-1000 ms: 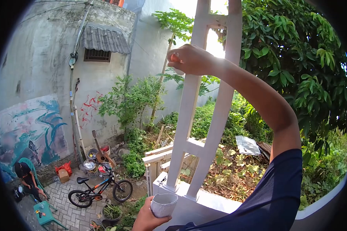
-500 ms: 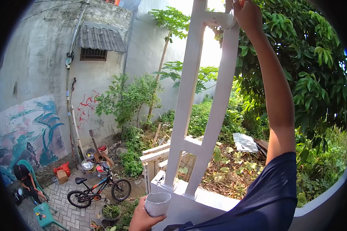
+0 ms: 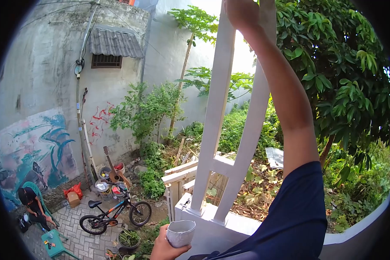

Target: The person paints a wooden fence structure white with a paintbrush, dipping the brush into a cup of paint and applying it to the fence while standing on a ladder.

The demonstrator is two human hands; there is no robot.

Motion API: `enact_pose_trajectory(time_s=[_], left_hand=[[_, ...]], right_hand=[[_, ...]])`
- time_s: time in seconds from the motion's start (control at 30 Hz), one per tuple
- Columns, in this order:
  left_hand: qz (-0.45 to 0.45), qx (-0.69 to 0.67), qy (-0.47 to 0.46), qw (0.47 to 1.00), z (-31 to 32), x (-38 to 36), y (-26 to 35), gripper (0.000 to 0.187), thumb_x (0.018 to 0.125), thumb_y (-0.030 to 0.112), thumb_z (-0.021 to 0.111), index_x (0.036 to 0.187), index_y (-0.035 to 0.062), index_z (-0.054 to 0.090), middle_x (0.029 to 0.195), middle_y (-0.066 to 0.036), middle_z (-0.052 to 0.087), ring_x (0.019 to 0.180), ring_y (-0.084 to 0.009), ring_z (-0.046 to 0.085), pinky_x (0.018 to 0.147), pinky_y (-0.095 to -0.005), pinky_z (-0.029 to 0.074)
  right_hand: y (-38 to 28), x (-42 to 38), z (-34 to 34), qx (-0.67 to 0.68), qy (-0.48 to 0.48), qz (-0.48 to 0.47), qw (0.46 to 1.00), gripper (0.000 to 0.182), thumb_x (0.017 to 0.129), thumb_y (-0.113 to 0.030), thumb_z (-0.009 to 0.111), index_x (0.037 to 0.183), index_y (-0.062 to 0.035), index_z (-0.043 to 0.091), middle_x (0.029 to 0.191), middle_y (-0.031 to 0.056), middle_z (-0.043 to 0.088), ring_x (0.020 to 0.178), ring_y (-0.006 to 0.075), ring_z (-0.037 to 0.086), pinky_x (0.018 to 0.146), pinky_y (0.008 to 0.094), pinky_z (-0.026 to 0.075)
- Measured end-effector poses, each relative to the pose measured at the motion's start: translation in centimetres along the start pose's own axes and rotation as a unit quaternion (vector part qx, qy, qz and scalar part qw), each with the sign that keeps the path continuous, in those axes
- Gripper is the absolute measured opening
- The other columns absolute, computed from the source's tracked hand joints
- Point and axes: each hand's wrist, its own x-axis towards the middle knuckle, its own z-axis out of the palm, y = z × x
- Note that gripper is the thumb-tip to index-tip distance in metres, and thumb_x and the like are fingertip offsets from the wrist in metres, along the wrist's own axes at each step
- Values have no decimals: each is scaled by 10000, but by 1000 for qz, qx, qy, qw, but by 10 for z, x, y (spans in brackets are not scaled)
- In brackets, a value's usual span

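My left hand (image 3: 167, 247) is wrapped round a whitish cup (image 3: 180, 233) with an uneven rim, held upright low in the view near the foot of a white post frame (image 3: 216, 108). My right hand (image 3: 242, 14) is raised high, its fingers closed, against the upper part of the frame's left upright. The top edge of the view cuts off part of this hand, so what it grips is hidden. My right arm crosses in front of the frame's right upright. Two uprights joined by a short crossbar (image 3: 222, 166) make up the frame.
The frame stands on a white ledge (image 3: 242, 224). Below left are a bicycle (image 3: 112, 216), a guitar (image 3: 116, 175), buckets (image 3: 103, 187), a green stool (image 3: 54, 243) and a seated person (image 3: 30, 203). Wooden boards (image 3: 180, 173) lean behind the ledge; leafy trees (image 3: 333, 78) fill the right.
My right hand has moved left, from the right upright to the left upright. An orange-red bit visible at that hand earlier no longer shows. The cup stays in my left hand.
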Motion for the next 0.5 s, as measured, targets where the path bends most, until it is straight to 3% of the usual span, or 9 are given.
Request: enact_pose_trajectory(time_s=[0.1,0.13,0.23,0.3,0.33,0.4,0.43,0.47,0.5], left_hand=[[23,-20,-12,999,0,4,2,959,619,174,945,1441,38,472,1279,-165,666,1196,-278,646,1024,-401,509],[38,-27,-19,999,3,4,-2,960,618,171,945,1443,38,471,1280,-164,666,1196,-277,646,1022,-400,511],[21,-14,-18,1000,5,4,-10,956,622,158,934,1446,35,467,1280,-160,665,1194,-276,644,1022,-403,510],[20,-17,-12,1000,7,3,-6,954,623,154,931,1447,35,466,1283,-159,662,1197,-275,641,1022,-404,508],[25,-21,-19,999,5,3,-1,951,624,155,929,1445,35,467,1284,-159,659,1201,-275,637,1024,-404,505],[30,-26,-26,999,5,4,-1,947,625,156,928,1444,35,467,1285,-159,655,1205,-275,632,1026,-403,502],[28,-19,-19,999,6,3,-4,945,625,155,929,1442,35,469,1285,-160,653,1207,-275,629,1028,-402,500],[26,-12,-11,1000,7,3,-6,943,625,154,930,1440,35,470,1285,-161,651,1210,-275,626,1030,-400,497],[25,-14,-11,1000,7,3,-6,943,625,154,930,1440,35,470,1285,-161,651,1210,-275,626,1030,-400,497]], right_hand=[[-42,31,-30,51,-113,117,985,168,958,-149,561,917,-36,677,798,212,701,746,379,714,673,499,572],[-26,25,16,100,24,25,994,189,967,-143,546,939,-4,672,849,248,699,817,388,713,737,520,566],[-36,36,-7,95,-2,38,995,193,967,-157,551,932,-15,677,876,231,701,862,384,707,761,507,561],[-31,39,-9,220,68,174,957,200,955,-166,559,931,-4,673,878,228,689,822,382,690,748,510,551],[9,42,19,-30,16,-40,999,251,958,-184,558,945,48,651,895,253,669,783,395,659,748,525,536],[4,44,-106,-233,-255,-286,894,275,934,-176,586,941,94,639,897,257,658,752,401,642,735,521,532],[24,37,-79,-3,-82,-112,990,267,927,-172,597,938,90,650,887,251,663,761,403,651,729,513,534],[44,30,-52,226,100,75,966,258,920,-167,607,936,85,662,878,244,669,771,405,660,723,505,536],[54,29,-64,157,79,97,980,245,921,-159,607,949,76,670,876,247,674,785,415,666,730,507,537]])
